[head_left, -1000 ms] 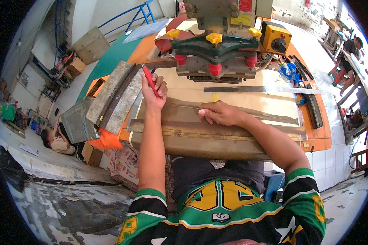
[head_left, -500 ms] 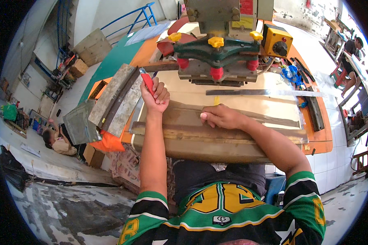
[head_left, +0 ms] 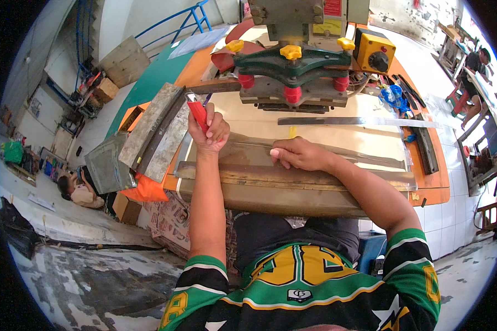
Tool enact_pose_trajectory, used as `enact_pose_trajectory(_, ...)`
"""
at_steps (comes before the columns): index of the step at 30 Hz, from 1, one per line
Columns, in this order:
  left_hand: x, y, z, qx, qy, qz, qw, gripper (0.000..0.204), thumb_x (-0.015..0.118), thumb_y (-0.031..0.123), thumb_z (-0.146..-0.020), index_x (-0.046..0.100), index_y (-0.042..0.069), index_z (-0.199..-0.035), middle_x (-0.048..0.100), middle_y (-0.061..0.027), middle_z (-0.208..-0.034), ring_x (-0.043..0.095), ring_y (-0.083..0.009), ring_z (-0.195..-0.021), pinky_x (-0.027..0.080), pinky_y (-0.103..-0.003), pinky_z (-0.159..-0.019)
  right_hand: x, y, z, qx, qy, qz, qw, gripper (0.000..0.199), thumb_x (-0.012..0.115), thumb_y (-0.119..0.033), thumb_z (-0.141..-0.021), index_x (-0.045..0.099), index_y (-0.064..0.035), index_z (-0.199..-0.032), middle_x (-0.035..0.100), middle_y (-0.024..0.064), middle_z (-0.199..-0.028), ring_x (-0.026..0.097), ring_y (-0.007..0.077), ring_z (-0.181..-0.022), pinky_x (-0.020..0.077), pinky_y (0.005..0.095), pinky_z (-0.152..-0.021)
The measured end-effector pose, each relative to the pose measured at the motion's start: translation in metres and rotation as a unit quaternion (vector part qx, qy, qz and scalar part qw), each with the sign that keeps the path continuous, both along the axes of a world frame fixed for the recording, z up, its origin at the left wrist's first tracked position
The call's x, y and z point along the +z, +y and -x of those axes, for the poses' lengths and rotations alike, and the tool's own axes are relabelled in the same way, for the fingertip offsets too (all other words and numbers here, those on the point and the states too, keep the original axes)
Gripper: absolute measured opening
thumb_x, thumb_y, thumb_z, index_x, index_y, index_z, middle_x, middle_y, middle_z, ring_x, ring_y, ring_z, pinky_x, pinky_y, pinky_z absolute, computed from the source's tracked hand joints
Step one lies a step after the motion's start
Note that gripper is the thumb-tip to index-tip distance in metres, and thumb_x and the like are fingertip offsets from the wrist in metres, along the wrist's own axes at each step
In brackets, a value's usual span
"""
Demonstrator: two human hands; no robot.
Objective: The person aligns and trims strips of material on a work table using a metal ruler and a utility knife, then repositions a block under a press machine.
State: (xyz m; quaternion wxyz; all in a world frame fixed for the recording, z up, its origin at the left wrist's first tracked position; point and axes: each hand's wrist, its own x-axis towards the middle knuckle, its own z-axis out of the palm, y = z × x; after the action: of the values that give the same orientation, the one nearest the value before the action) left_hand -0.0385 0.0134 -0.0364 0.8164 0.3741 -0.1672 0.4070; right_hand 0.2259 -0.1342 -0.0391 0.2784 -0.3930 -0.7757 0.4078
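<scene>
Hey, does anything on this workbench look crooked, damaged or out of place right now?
Slightly. The grey metal plates at the bench's left end lean stacked at an angle, overhanging the edge. The left hand grips a red-handled tool; the right hand presses the brown sheet.

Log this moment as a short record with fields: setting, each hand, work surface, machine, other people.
setting: workshop bench, seen from above
left hand: gripping a red-handled knife, blade end pointing away from the person
right hand: pressed flat on a long brown strip lying across the board
work surface: pale board with a metal straightedge on it
machine: green press head with yellow and red knobs, yellow switch box beside it
other people: one crouched on the floor, one seated far right
</scene>
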Motion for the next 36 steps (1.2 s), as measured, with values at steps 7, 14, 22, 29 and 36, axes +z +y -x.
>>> enact_pose_trajectory(7,-0.005,-0.002,-0.005,0.019,0.022,-0.032,0.999,0.057,0.037,0.053,-0.107,0.047,0.007,-0.076,0.053,-0.0067,-0.055,0.039,-0.0105,-0.030,0.028,-0.025,-0.030,-0.003,-0.001,0.000,0.002,0.003,-0.024,1.000,0.050,0.044,-0.045,-0.109,0.062,-0.0007,-0.092,0.060,0.0093,-0.067,0.062,0.0227,-0.067,0.0502,0.0397,-0.069)
enact_pose_trajectory(14,-0.007,0.005,-0.001,0.096,0.069,0.039,0.992,0.062,0.033,0.058,-0.107,0.055,0.007,-0.080,0.052,-0.0057,-0.056,0.043,-0.0137,-0.034,0.033,-0.024,-0.034,-0.004,0.000,0.002,0.008,-0.017,-0.049,0.999,0.040,0.047,-0.037,-0.109,0.061,-0.0025,-0.095,0.058,0.0071,-0.066,0.060,0.0216,-0.066,0.0478,0.0373,-0.067)
enact_pose_trajectory(22,-0.010,0.018,-0.014,0.373,0.156,0.221,0.888,0.059,0.042,0.062,-0.103,0.061,0.007,-0.096,0.055,-0.0019,-0.074,0.051,-0.0134,-0.063,0.044,-0.025,-0.057,0.003,-0.010,0.004,-0.033,-0.143,-0.267,0.952,0.033,0.056,-0.037,-0.102,0.062,-0.0044,-0.101,0.068,0.0199,-0.098,0.067,0.0422,-0.082,0.0535,0.0519,-0.073)
enact_pose_trajectory(29,-0.018,0.021,-0.007,0.313,0.176,0.189,0.914,0.061,0.037,0.061,-0.105,0.061,0.005,-0.097,0.053,-0.0020,-0.074,0.049,-0.0141,-0.064,0.044,-0.026,-0.058,-0.005,-0.004,-0.001,-0.188,-0.323,-0.263,0.889,0.029,0.056,-0.030,-0.100,0.063,-0.0085,-0.119,0.065,0.0157,-0.118,0.070,0.0374,-0.081,0.0571,0.0491,-0.070)
enact_pose_trajectory(36,-0.006,0.009,-0.023,0.338,0.193,0.184,0.903,0.064,0.035,0.061,-0.106,0.059,0.005,-0.085,0.046,-0.0013,-0.061,0.046,-0.0145,-0.055,0.040,-0.028,-0.052,-0.021,-0.001,-0.002,-0.215,-0.421,-0.253,0.844,0.048,0.053,-0.031,-0.101,0.054,-0.0001,-0.137,0.054,0.0289,-0.141,0.073,0.0373,-0.077,0.0596,0.0462,-0.066)
